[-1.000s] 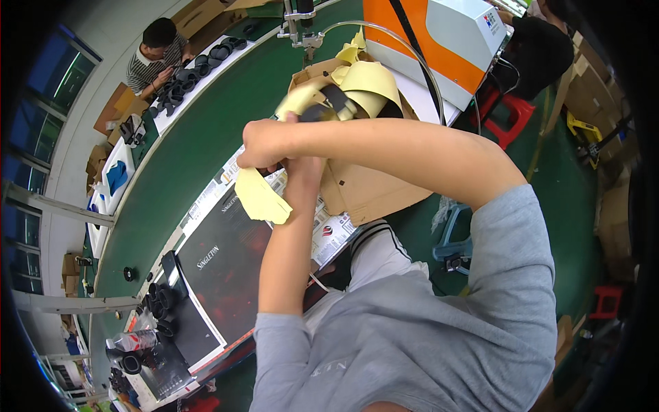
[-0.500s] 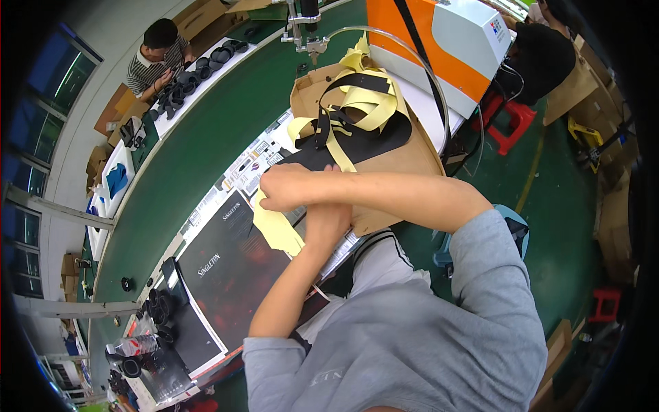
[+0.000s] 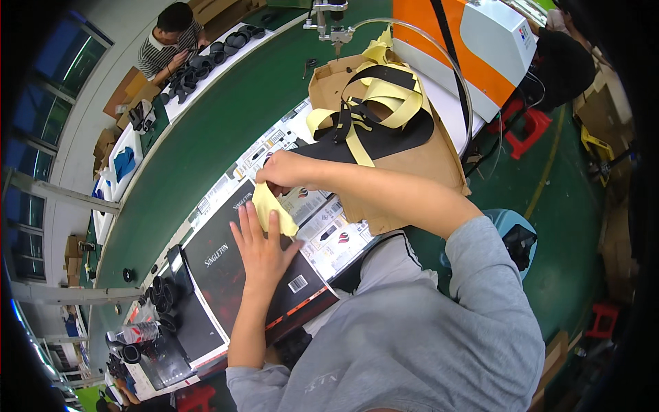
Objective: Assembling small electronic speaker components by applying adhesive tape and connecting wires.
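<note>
Yellow sheet [image 3: 272,206] hangs left of the cardboard tray [image 3: 437,166]. Nearer me, my left hand [image 3: 264,255] spreads its fingers over the sheet's lower end; whether they touch, I can't tell. My right hand [image 3: 290,170] has its fingers clamped on the upper end. Tangled yellow and black strips [image 3: 395,141] lie on the tray; behind it stands an orange-and-white machine [image 3: 473,51].

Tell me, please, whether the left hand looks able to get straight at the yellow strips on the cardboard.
Probably not: the right forearm lies between the left hand and the yellow strips, so the hand would likely need to go around.
</note>
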Motion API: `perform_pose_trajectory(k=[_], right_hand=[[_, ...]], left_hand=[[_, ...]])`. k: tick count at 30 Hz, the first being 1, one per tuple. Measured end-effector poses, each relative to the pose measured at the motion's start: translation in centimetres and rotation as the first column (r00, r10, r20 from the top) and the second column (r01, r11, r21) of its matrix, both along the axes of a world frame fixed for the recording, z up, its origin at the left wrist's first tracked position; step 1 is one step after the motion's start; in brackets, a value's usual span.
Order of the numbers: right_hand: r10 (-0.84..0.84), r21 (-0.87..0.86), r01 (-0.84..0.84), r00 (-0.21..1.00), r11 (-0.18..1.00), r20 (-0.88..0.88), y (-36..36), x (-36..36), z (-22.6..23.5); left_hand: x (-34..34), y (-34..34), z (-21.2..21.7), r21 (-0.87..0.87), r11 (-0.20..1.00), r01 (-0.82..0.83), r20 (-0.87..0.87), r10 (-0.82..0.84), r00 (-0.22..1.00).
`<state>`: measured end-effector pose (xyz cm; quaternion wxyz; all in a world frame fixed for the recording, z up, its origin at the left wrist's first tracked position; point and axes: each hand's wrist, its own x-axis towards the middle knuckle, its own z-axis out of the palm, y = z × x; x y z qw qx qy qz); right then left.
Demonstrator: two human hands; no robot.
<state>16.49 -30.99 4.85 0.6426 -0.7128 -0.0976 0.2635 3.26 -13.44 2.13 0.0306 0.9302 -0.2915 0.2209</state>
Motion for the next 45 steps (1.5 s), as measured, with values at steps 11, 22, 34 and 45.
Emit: perform_pose_trajectory(k=[11, 22, 34, 45], right_hand=[[0.075, -0.294, 0.170, 0.740, 0.941, 0.668, 0.1, 1.5, -2.3], [0.397, -0.434, 0.050, 0.321, 0.900, 0.860, -0.5, -1.4, -6.9], [0.679, -0.681, -0.063, 0.192, 0.729, 0.709, -0.1, -2.2, -5.4], [0.701, -0.728, -0.019, 0.288, 0.686, 0.653, 3.4, -1.3, -6.3]], left_hand=[[4.0, 3.1, 1.9, -0.610, -0.311, -0.728, -0.552, -0.492, 0.673], [1.6, 8.3, 0.1, -0.492, 0.857, -0.152, 0.096, 0.227, 0.969], [1.6, 7.0, -2.1, -0.138, 0.986, -0.094, -0.417, 0.029, 0.909], [1.6, 8.4, -2.4, -0.105, 0.970, -0.221, -0.480, 0.146, 0.865]])
